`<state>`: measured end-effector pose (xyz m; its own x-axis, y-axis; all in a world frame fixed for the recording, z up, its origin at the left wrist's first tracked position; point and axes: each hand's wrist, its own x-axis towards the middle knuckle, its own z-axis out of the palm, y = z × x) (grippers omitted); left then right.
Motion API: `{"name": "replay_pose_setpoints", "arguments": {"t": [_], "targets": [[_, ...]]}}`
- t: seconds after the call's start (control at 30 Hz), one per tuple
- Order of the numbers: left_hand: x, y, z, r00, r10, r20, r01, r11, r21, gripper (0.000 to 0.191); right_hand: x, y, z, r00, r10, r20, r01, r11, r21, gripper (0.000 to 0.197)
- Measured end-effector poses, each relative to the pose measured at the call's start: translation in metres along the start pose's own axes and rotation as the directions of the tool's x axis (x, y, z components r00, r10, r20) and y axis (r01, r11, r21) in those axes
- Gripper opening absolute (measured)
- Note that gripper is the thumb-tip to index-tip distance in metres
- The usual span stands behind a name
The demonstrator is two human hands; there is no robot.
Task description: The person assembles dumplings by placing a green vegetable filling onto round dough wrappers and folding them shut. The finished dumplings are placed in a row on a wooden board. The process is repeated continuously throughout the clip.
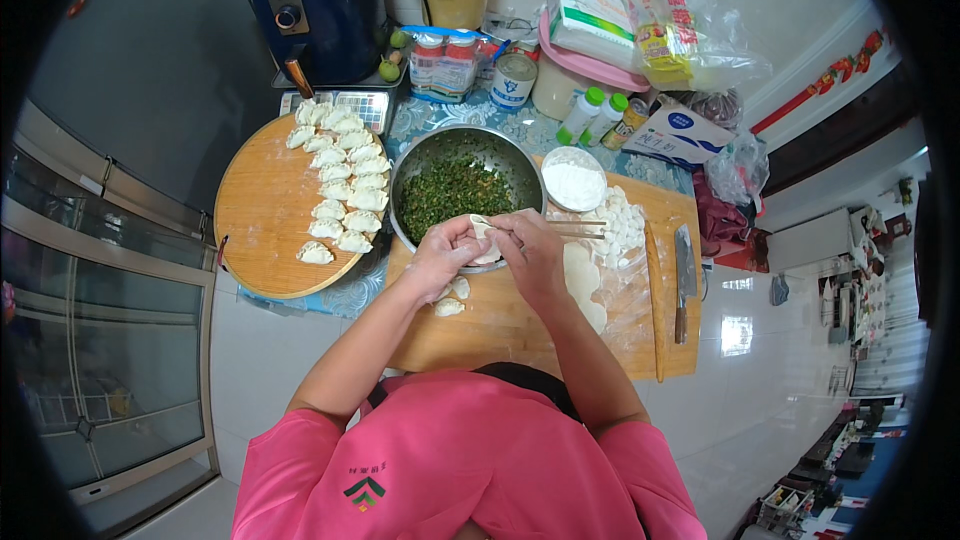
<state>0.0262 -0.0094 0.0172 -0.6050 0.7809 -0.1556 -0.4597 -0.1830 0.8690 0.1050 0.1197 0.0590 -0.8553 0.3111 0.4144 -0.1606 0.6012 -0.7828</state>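
Note:
A dumpling wrapper [484, 238] is pinched between my left hand [448, 249] and my right hand [529, 246], over the near rim of a steel bowl. Chopped green filling [459, 191] lies in the steel bowl [531, 157]. A pair of chopsticks [589, 229] sticks out to the right from beside my right hand. Below my left hand, a few dumplings [450, 307] rest on the wooden board [480, 341]. Rolled-out wrappers [583, 285] lie right of my right wrist, with floured dough pieces [621, 229] beyond them. Rows of folded dumplings [367, 199] sit on the round tray [255, 217] at left.
A bowl of flour [574, 178] stands behind the board. A rolling pin [655, 300] and a kitchen knife [683, 270] lie at the board's right side. Along the back are an air fryer [322, 22], a can [514, 81], green-capped bottles [581, 116] and a milk carton [679, 131].

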Motion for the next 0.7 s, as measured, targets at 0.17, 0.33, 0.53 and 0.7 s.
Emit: {"name": "replay_pose_setpoints", "arguments": {"t": [0.17,0.33,0.53,0.7], "targets": [[-0.001,-0.001,0.003,1.000,0.001,-0.006,-0.001,1.000,0.014,0.022,0.000,0.009,0.004,0.993,-0.116,-0.014,0.114,0.985,-0.132,0.013],[-0.005,0.002,0.006,0.999,-0.042,-0.012,0.042,0.999,0.010,0.023,0.001,0.009,0.005,0.993,-0.119,-0.023,0.116,0.988,-0.098,0.013],[-0.007,0.003,0.004,0.999,-0.009,0.031,0.005,0.991,0.135,0.022,0.004,0.006,0.002,0.998,-0.013,0.059,0.011,0.999,0.031,0.010],[-0.010,0.002,0.004,0.998,-0.056,0.013,0.054,0.992,0.115,0.025,0.000,0.009,0.002,0.998,-0.025,0.063,0.028,0.999,-0.044,0.009]]}}
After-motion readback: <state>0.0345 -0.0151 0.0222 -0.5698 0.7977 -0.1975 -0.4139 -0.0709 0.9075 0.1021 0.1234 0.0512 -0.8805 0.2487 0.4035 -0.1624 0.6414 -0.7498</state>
